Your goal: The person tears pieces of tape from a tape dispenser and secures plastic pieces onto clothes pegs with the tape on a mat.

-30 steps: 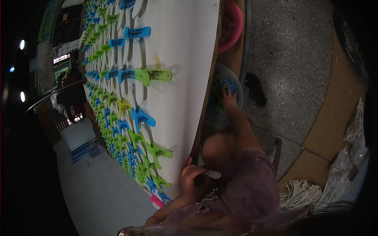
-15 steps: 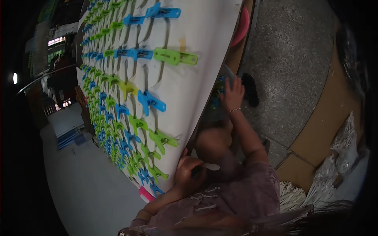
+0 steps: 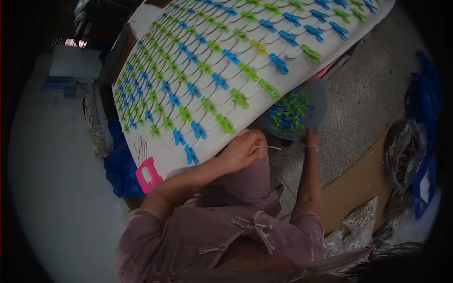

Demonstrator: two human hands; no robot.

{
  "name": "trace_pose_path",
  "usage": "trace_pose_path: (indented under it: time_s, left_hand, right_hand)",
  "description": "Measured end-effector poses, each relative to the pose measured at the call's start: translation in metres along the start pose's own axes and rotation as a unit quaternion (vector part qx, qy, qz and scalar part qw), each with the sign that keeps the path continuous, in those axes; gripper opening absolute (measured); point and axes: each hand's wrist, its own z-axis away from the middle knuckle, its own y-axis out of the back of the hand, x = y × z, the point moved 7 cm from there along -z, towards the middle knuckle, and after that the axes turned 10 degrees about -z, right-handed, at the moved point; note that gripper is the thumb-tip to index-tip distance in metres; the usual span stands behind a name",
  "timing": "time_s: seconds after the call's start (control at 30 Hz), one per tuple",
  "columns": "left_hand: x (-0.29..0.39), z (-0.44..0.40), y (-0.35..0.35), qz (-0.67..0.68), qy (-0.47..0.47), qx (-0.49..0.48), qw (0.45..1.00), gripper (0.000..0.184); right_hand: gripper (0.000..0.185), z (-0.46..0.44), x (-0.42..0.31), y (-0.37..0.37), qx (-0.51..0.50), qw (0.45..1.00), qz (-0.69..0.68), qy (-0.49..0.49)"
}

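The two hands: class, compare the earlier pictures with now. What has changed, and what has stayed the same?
The right hand has drawn back from among the clips in the bucket to near the bucket's closer rim; whether it holds anything is unclear. The view has swung round too. Stayed: the left hand still holds the white strip, near the table edge.

White table [image 3: 167, 152] carries green and blue clips [image 3: 239, 98].
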Motion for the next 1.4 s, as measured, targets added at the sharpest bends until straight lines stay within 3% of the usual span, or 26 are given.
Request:
trace_pose_path:
  time_s: [0.03, 0.07, 0.1, 0.13, 0.17, 0.27, 0.33, 0.47, 0.53, 0.67, 0.77, 0.87, 0.97, 1.17, 1.4]
  left_hand:
    - [-0.001, 0.000, -0.003, -0.005, -0.024, 0.003, 1.000, 0.035]
    - [-0.001, 0.002, -0.007, -0.010, -0.048, 0.005, 0.999, 0.035]
    - [-0.007, 0.001, -0.007, -0.008, -0.035, 0.024, 0.999, 0.035]
    - [-0.009, 0.003, -0.011, 0.019, -0.041, 0.018, 0.999, 0.034]
    - [-0.009, 0.006, -0.014, 0.046, -0.050, 0.009, 0.998, 0.033]
    - [-0.007, 0.009, -0.010, 0.020, -0.072, 0.029, 0.997, 0.033]
    - [-0.009, 0.008, -0.009, 0.053, -0.064, 0.019, 0.996, 0.033]
    - [-0.002, 0.005, -0.004, 0.153, -0.065, 0.006, 0.986, 0.032]
    - [-0.001, 0.003, -0.003, 0.202, -0.058, 0.006, 0.978, 0.032]
    - [-0.006, 0.001, -0.005, 0.281, -0.059, 0.050, 0.956, 0.033]
    - [0.001, 0.004, 0.007, 0.312, -0.010, 0.043, 0.949, 0.034]
    - [0.006, 0.003, 0.006, 0.312, -0.013, 0.060, 0.948, 0.034]
    - [0.021, 0.015, 0.010, 0.229, -0.076, 0.103, 0.965, 0.033]
    - [0.049, 0.085, 0.051, 0.265, -0.127, 0.139, 0.946, 0.034]
    - [0.030, 0.180, 0.075, 0.244, -0.130, 0.164, 0.947, 0.034]
  right_hand:
    - [0.035, 0.011, -0.027, 0.035, 0.045, 0.997, 0.027, 0.052]
    - [0.036, 0.031, -0.064, 0.065, -0.003, 0.999, 0.011, 0.036]
    - [0.036, 0.058, -0.094, 0.095, 0.023, 0.999, -0.028, -0.003]
    - [0.039, 0.052, -0.092, 0.132, 0.058, 0.998, -0.015, 0.035]
    - [0.036, 0.093, -0.126, 0.156, 0.053, 0.996, -0.076, 0.010]
    - [0.041, 0.118, -0.123, 0.255, 0.090, 0.987, -0.122, -0.058]
    - [0.042, 0.198, -0.175, 0.279, 0.053, 0.992, -0.109, -0.013]
    - [0.041, 0.299, -0.207, 0.323, 0.041, 0.996, -0.072, 0.020]
    - [0.041, 0.345, -0.213, 0.316, 0.013, 0.998, -0.009, -0.054]
    - [0.043, 0.376, -0.199, 0.285, -0.069, 0.992, -0.036, -0.099]
    - [0.044, 0.388, -0.210, 0.246, -0.136, 0.987, -0.011, -0.086]
    - [0.043, 0.393, -0.228, 0.205, -0.140, 0.987, 0.053, -0.054]
    - [0.044, 0.396, -0.234, 0.175, -0.168, 0.978, 0.101, -0.065]
    - [0.044, 0.405, -0.211, 0.124, -0.220, 0.962, 0.148, -0.061]
    - [0.036, 0.443, -0.198, 0.077, -0.281, 0.951, 0.129, -0.028]
